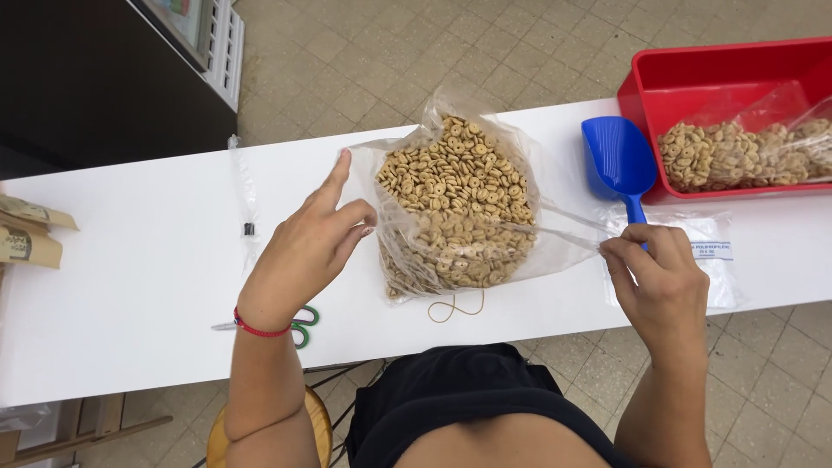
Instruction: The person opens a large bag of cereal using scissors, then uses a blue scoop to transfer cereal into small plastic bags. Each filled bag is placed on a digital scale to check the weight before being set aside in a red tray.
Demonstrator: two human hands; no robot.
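Note:
A clear plastic bag full of small tan cereal rings lies on the white table. My left hand pinches the bag's left edge with thumb and fingers, index finger raised. My right hand grips the stretched, twisted end of the same bag and pulls it out to the right. A tan rubber band lies on the table just in front of the bag.
A blue scoop lies right of the bag. A red bin at the far right holds more bagged rings. Flat empty bags lie under my right hand. Green-handled scissors sit near the front edge. A thin plastic strip lies left.

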